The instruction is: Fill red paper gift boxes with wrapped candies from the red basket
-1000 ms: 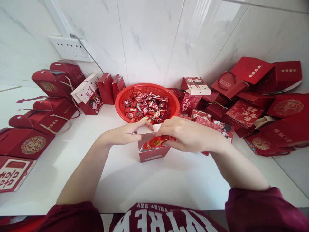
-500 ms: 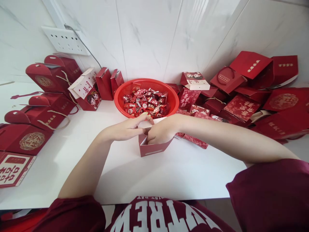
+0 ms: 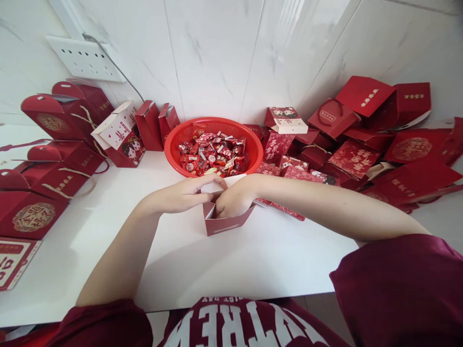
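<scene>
Head view: the box (image 3: 226,226) stands open before the basket (image 3: 174,149); left hand (image 3: 181,195) touches its rim, thumb and finger parted; right hand (image 3: 235,200) reaches inside, grip hidden. Placing seems underway; next calls for clean withdrawal.

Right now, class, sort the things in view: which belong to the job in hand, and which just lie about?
Job, it seems:
open box, left hand at its rim, right hand inside
basket of wrapped sweets

Probably just lying about:
boxes at left
boxes at right
socket panel
cable
</scene>
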### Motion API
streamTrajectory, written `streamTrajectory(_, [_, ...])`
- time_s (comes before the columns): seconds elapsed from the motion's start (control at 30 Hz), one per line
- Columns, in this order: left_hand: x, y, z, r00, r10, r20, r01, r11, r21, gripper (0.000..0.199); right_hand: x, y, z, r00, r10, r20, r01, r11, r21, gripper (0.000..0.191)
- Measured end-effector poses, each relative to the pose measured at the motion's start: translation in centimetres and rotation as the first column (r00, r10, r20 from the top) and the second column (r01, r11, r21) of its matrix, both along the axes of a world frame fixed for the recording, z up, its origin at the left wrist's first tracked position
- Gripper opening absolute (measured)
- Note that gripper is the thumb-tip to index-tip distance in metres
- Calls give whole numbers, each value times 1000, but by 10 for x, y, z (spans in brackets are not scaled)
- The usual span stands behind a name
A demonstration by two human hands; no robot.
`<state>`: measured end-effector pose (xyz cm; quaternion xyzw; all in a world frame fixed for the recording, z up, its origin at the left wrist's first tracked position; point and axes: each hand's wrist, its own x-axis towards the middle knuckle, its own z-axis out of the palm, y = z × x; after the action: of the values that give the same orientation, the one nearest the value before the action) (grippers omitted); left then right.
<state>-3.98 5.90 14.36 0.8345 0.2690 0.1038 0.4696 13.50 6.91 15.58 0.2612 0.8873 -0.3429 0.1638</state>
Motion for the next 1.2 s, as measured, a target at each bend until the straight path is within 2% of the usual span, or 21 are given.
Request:
streamTrajectory(0.07, [-1,-1,1,1000,-2,-1,2,1000,-7,27,3,-3,8,989,123,84,-111,985,-129,20])
streamTrajectory(0.1, [-1,-1,1,1000,-2,-3,2,1000,-20,27,6,-5,14,987,134,85,-121,982,-142,24])
streamTrajectory(0.2, [-2,-4,2,1000,-28,0,28,995,-101,26,25,-9,39,994,90,-59,-97,987,-129,27])
streamTrajectory(0.27, [-2,-6,5,1000,-30,-5,29,994,-103,25,44,-6,54,978,28,-208,-77,969,-235,29])
streamTrajectory(0.37, [-1,-9,10,995,18,-95,-23,999,-45,28,75,16,61,887,-194,-419,23,925,-380,31])
streamTrajectory(0.43, [-1,-10,14,986,40,-162,-51,997,-65,30,90,42,49,792,-335,-511,127,908,-398,30])
streamTrajectory(0.5, [-1,-11,17,983,44,-180,-62,993,-96,29,97,72,26,723,-447,-526,266,883,-386,30])
streamTrajectory(0.53, [-1,-11,17,984,41,-172,-60,992,-107,29,98,87,12,710,-502,-494,346,859,-376,29])
streamTrajectory(0.6, [-1,-10,17,987,29,-161,-51,989,-138,28,93,113,-16,659,-639,-397,562,769,-304,31])
streamTrajectory(0.7, [-1,-7,16,988,14,-155,-44,980,-194,29,79,140,-49,631,-684,-365,668,719,-191,33])
streamTrajectory(0.83, [-2,-5,13,988,8,-155,-43,974,-221,29,60,160,-71,601,-690,-402,753,658,-3,35])
streamTrajectory(0.93, [-2,-5,11,988,-5,-156,-30,974,-222,30,52,168,-82,602,-688,-406,772,632,74,41])
streamTrajectory(1.1, [-2,-2,11,990,-20,-138,-12,974,-228,28,48,172,-96,616,-669,-416,757,648,79,67])
streamTrajectory(1.2, [-3,0,12,984,-16,-175,-24,975,-222,29,52,170,-95,586,-668,-459,759,651,21,70])
